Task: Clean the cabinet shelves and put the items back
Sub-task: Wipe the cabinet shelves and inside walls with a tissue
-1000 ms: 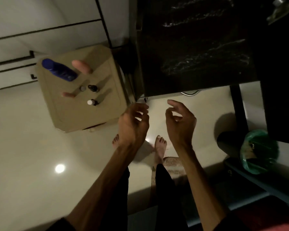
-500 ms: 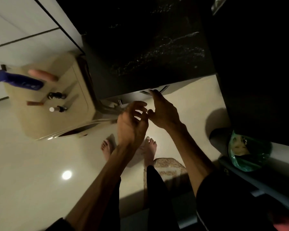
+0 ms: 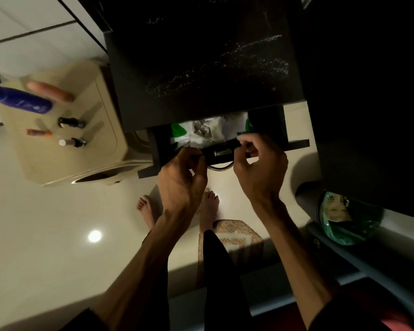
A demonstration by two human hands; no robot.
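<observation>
A dim room in a home, probably a bedroom or dressing area. Glossy pale floor tiles (image 3: 46,235) reflect a ceiling light, a person stands barefoot, and a beige stool (image 3: 65,154) beside a dark marble-topped cabinet (image 3: 201,68) carries toiletry bottles, including a blue bottle (image 3: 19,99) near its far edge.

The room is dim. A glossy cream floor (image 3: 46,235) lies below the hands, with a round light reflection (image 3: 94,236) on it to their left. Further left are pale wall panels (image 3: 22,32) — with dark seams. A speckled mat (image 3: 234,231) lies below the hands.
</observation>
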